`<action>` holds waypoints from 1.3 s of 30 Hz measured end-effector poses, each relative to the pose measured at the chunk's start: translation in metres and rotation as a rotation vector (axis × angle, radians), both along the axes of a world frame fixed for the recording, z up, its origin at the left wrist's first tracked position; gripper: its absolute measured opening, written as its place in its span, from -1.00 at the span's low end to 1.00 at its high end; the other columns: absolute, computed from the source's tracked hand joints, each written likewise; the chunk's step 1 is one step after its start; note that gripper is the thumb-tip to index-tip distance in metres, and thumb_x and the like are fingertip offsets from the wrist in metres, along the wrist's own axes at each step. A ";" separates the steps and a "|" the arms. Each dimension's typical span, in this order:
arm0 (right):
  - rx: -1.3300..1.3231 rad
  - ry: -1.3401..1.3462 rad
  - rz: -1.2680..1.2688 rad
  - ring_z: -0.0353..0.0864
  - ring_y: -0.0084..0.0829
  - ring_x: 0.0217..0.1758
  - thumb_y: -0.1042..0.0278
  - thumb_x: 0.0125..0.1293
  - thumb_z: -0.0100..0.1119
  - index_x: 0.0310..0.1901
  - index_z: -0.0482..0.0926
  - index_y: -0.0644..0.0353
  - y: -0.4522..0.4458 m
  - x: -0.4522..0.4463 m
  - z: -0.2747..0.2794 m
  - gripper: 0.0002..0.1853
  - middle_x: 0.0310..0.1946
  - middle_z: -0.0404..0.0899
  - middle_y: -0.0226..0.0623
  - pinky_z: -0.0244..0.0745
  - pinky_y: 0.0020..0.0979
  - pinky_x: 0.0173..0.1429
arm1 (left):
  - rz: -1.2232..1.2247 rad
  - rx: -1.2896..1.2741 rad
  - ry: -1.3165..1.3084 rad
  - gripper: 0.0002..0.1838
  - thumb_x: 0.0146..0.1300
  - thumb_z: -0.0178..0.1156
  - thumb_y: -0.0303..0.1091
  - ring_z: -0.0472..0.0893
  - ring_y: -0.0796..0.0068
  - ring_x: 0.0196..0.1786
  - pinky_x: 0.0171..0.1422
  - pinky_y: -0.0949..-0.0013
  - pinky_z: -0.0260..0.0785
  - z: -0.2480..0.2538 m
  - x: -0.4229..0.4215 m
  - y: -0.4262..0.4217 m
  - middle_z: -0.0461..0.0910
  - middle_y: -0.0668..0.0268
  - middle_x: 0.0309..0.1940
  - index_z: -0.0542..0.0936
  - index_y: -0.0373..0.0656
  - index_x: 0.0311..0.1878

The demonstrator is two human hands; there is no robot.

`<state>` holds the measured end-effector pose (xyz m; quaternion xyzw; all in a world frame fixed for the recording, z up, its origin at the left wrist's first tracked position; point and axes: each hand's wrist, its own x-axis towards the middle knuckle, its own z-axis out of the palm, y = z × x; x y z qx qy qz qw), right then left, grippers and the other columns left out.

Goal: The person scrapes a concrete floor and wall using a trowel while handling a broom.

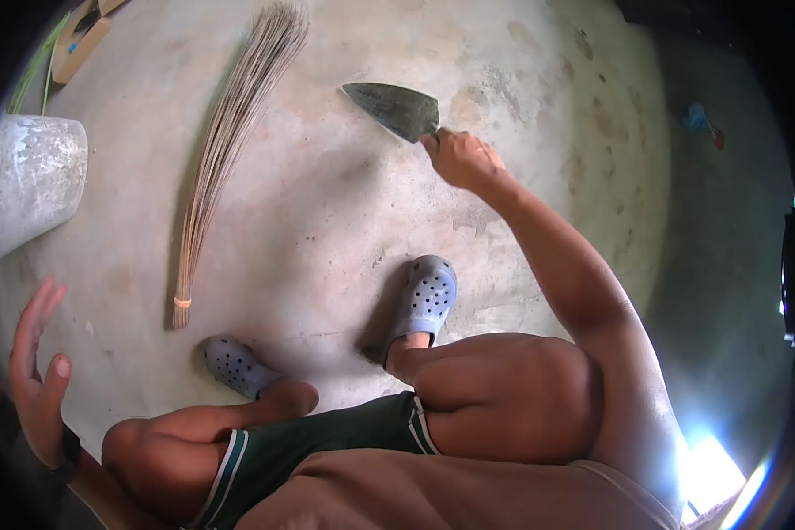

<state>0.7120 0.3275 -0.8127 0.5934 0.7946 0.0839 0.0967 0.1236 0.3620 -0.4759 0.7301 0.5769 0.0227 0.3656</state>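
My right hand (pixel 466 162) is wrapped round the handle of a trowel (pixel 397 108), stretched out ahead of me. The trowel's dark, pointed metal blade points to the left, over the concrete floor; whether it touches the floor I cannot tell. The handle itself is hidden inside my fingers. Off to the left, my left hand (pixel 37 380) is raised with its fingers apart and holds nothing. Between my hands, a stick broom (pixel 230 150) lies on the floor, its bound end toward me and its loose ends spread away from me.
A worn whitish bucket (pixel 40 172) is at the left edge. Behind it is a cardboard box (pixel 79 44). My feet, in grey-blue clogs (pixel 430 291), rest on the concrete floor (pixel 327 212). A small blue and red object (pixel 698 119) lies on the right.
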 end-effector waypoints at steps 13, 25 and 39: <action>-0.950 0.434 -0.332 0.79 -0.03 0.10 -0.12 0.71 -0.12 0.33 0.57 0.17 -0.008 -0.071 0.078 -0.45 0.01 0.76 0.04 0.69 -0.03 0.18 | -0.003 0.014 0.006 -0.12 0.44 0.24 0.13 0.41 0.04 0.60 0.70 0.05 0.06 0.001 0.000 -0.001 0.46 -0.10 0.51 0.36 -0.41 0.57; -0.949 0.441 -0.185 0.84 -0.09 -0.13 0.08 0.72 -0.13 0.31 0.57 -0.02 -0.034 -0.080 0.050 -0.63 0.04 0.76 -0.11 0.77 -0.07 -0.06 | -0.023 0.019 0.011 -0.14 0.46 0.23 0.10 0.42 0.01 0.60 0.71 0.02 0.07 0.000 -0.008 -0.001 0.44 -0.10 0.54 0.36 -0.43 0.56; -0.942 0.391 0.049 0.85 -0.09 -0.30 -0.14 0.66 -0.04 0.24 0.60 -0.11 -0.071 -0.124 0.076 -0.60 -0.23 0.80 -0.07 0.76 -0.10 -0.24 | -0.026 0.071 0.034 -0.13 0.46 0.24 0.12 0.44 -0.01 0.58 0.71 0.00 0.09 0.011 -0.007 -0.006 0.45 -0.08 0.53 0.36 -0.42 0.56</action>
